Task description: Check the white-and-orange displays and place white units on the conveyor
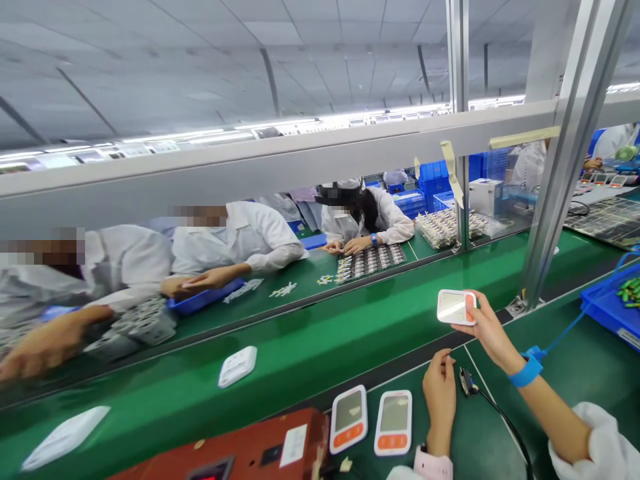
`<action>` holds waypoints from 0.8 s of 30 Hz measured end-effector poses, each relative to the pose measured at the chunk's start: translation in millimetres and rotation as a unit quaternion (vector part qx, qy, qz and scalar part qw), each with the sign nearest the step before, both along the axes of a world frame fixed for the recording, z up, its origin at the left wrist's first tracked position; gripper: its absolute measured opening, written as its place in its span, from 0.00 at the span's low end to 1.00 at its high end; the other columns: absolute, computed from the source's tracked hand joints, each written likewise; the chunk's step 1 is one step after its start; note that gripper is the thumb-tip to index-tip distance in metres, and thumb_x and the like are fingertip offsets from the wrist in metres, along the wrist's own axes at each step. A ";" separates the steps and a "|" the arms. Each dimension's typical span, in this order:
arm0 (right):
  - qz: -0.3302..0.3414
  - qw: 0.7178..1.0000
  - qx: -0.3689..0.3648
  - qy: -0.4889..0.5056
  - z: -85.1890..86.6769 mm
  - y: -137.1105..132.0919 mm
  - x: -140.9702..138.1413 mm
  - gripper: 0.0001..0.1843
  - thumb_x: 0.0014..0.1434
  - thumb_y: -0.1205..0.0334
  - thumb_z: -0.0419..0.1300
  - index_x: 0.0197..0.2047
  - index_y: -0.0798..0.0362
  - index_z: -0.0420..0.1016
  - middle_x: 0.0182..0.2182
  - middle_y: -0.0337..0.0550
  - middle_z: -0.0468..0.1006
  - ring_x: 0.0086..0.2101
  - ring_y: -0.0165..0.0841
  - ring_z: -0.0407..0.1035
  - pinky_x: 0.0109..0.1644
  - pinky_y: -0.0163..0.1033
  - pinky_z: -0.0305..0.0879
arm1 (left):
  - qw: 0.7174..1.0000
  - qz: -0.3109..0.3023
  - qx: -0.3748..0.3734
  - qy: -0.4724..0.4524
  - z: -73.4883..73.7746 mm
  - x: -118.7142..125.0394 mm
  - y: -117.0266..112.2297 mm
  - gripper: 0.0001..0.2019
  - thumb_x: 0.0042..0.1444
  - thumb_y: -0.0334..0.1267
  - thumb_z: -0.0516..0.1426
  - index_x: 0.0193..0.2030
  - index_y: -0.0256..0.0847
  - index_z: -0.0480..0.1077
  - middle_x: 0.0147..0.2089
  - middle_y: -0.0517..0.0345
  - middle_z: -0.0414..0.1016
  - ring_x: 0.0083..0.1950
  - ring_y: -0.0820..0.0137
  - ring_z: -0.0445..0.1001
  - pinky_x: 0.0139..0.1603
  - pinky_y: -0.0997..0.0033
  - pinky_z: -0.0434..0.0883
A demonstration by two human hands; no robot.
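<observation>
My right hand (pixel 484 321), with a blue band on its wrist, grips a white monitor (pixel 453 308) by its orange end, raised over the near edge of the conveyor belt. Its light panel catches a glare. Lower down, my left hand (pixel 440 381) is by the edge of the green bench, fingers curled in, with nothing visible in them. A small connector on a black cable (pixel 468 382) lies just right of it. To its left, a white monitor with a grey screen and orange buttons (pixel 393 423) lies beside a similar, slightly tilted monitor (pixel 349 420).
A red-brown box (pixel 240 450) stands at the lower front. White casings (pixel 238 367) lie on the green belt (pixel 310 347). Across it, several co-workers in white coats handle parts near a filled tray (pixel 373 262). A metal post (pixel 575 147) and a blue bin (pixel 615 310) stand right.
</observation>
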State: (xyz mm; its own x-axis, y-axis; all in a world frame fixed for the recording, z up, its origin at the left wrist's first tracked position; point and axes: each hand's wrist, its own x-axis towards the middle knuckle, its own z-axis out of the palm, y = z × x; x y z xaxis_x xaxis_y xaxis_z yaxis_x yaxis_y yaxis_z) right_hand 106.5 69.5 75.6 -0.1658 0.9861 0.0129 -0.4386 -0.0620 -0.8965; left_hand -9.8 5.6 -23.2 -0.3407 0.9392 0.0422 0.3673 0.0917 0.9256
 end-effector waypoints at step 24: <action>0.062 0.997 0.044 -0.028 57.4 -60.0 6.1 0.28 0.59 0.48 0.59 0.60 0.43 0.59 0.49 0.45 0.72 0.44 0.39 0.71 0.42 0.40 0.72 | 0.999 0.013 0.006 0.037 20.2 6.9 -8.3 0.12 0.58 0.34 0.48 0.35 0.39 0.73 0.33 0.56 0.78 0.33 0.69 0.73 0.37 0.72 0.66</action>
